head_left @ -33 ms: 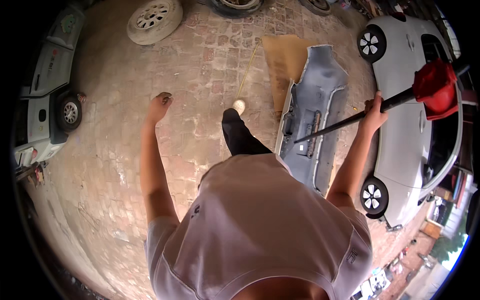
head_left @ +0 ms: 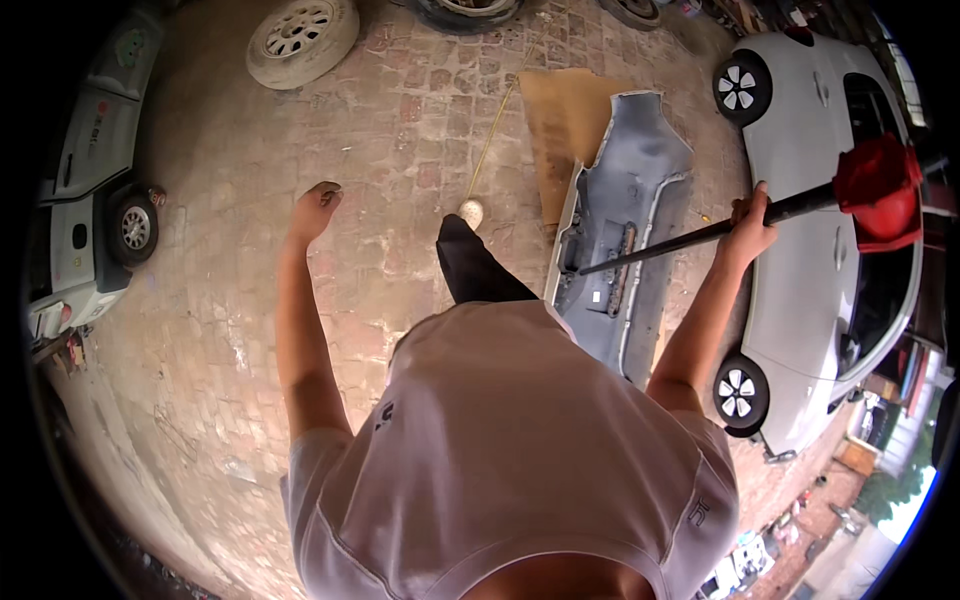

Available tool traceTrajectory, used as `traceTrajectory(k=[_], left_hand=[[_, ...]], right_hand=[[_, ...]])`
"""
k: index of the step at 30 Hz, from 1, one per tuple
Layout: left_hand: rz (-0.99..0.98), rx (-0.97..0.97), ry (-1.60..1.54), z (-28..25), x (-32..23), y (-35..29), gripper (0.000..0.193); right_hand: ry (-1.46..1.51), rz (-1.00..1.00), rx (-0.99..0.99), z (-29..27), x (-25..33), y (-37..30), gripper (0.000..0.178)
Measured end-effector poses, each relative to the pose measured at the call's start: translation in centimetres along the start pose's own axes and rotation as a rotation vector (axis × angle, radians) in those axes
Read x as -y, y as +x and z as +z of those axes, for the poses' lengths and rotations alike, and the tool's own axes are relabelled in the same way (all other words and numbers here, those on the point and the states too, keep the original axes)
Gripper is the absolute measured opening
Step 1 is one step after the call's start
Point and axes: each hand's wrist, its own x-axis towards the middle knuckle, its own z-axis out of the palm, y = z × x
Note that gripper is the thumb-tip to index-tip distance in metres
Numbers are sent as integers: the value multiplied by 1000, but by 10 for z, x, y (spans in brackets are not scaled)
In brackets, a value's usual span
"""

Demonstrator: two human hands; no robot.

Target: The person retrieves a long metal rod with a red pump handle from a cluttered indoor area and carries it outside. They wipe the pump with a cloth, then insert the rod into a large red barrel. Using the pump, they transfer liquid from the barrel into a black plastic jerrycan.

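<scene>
My right hand point(head_left: 746, 232) is closed round a long dark pole point(head_left: 690, 241) with a red, block-like head point(head_left: 878, 190) on its far right end. The pole slants across the view, and its thin left end shows over a grey car bumper point(head_left: 640, 170) lying on the ground. Out to the left, my left hand point(head_left: 316, 210) hangs over the brick paving, its fingers loosely curled with nothing visible in them. My forward foot, in a light shoe point(head_left: 471, 212), stands on the paving near a thin yellow line point(head_left: 490, 142).
A silver car point(head_left: 800, 250) stands close on my right, a white vehicle point(head_left: 85, 220) at far left. Brown cardboard point(head_left: 560, 115) lies beside the bumper. A dusty wheel with tyre point(head_left: 302, 42) and a dark tyre point(head_left: 468, 14) lie ahead on the paving point(head_left: 220, 330).
The red head and the pole have shifted slightly to the right in view. My left hand and the ground objects sit a little further left. My grip on the pole is the same.
</scene>
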Motion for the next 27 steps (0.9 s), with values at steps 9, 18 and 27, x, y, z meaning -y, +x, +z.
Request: traceTrajectory(k=[9,18,27], left_hand=[[-477,359,-84,31,48,129,27],[-692,666,218,47,86,352,37],[112,107,98,103,-173,889,34]], right_hand=[[177,-117,-238,167,-22,215,32],[320,-152,-220,324,-86,429,37],[334,-37,-424,481,-125,610,39]])
